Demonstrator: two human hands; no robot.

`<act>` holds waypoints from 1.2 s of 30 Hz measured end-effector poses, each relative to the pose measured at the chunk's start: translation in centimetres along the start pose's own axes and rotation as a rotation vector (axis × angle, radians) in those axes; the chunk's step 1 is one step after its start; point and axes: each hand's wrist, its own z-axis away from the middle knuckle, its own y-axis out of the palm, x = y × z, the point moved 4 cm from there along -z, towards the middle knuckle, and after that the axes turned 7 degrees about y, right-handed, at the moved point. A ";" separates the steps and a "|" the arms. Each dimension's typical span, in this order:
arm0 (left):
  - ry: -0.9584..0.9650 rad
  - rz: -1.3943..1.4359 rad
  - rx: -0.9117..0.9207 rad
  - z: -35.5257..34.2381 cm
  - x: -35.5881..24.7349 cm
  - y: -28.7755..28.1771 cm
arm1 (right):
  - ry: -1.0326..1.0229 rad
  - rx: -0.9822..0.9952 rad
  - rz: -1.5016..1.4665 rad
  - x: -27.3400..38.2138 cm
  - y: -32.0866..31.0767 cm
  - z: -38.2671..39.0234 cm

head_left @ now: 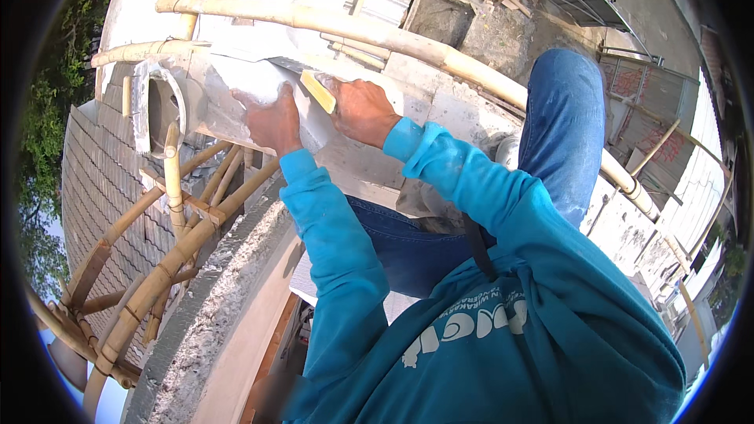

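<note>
Scaffolding (169,271) — bucket (143,114), contents unclear — right hand (363,112) round yellow handle (318,92), left hand (272,120): grip unclear

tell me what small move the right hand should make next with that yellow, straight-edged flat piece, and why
Perhaps ease the yellow, straight-edged flat piece a little left, toward the bright white patch by the bare left hand. The bare right hand grips the piece, tilted, just right of that patch, and the two hands are close together.
</note>
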 end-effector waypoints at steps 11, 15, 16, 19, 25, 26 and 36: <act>-0.034 -0.014 0.055 0.6 0.4 0.7 | 0.087 0.023 0.007 -2.4 -2.4 5.7; -0.100 0.041 0.055 0.4 0.8 0.5 | -0.011 0.023 0.058 -1.1 1.7 -0.7; -0.120 0.081 0.057 0.2 0.8 0.5 | -0.072 -0.059 0.042 -0.9 1.0 0.0; -0.111 0.075 0.050 -0.2 1.1 -0.1 | 0.039 0.080 0.054 -1.5 -3.3 9.0; -0.042 0.051 0.053 0.6 1.0 0.7 | -0.043 -0.035 0.134 0.0 -3.6 3.8; -0.060 0.038 0.046 0.4 0.9 0.7 | -0.063 -0.039 0.108 -0.1 -1.6 0.9; -0.119 0.006 0.081 0.7 -0.6 0.7 | 0.018 0.001 0.061 0.7 -8.4 10.3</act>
